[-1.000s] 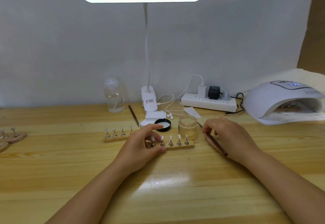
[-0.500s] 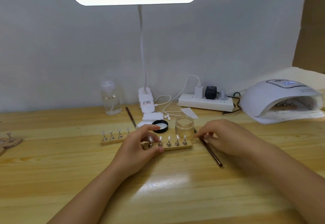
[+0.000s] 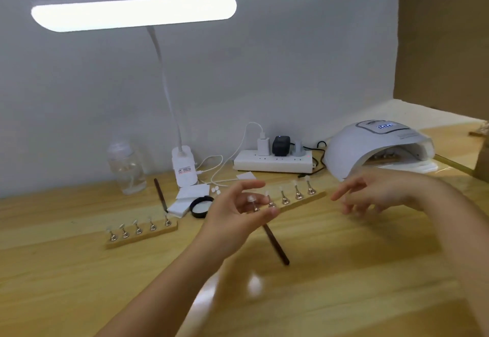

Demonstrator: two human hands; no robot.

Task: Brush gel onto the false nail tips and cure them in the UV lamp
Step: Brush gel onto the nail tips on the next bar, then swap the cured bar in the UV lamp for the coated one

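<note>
The left hand (image 3: 232, 212) pinched one end of a wooden nail-tip holder (image 3: 296, 200) lifted off the counter (image 3: 79, 283), while the right hand (image 3: 375, 193) hovered empty, fingers spread, near the UV lamp (image 3: 370, 148).

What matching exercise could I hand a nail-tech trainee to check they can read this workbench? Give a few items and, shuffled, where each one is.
Items:
1. strip of nail tips
2. brush
3. UV lamp
4. black lid

Places:
A. lying on the table, below the left hand
B. at the right, next to the power strip
C. held off the table by the left hand
D. flat on the table beside the white pads

Pairs: 1-C, 2-A, 3-B, 4-D
</note>
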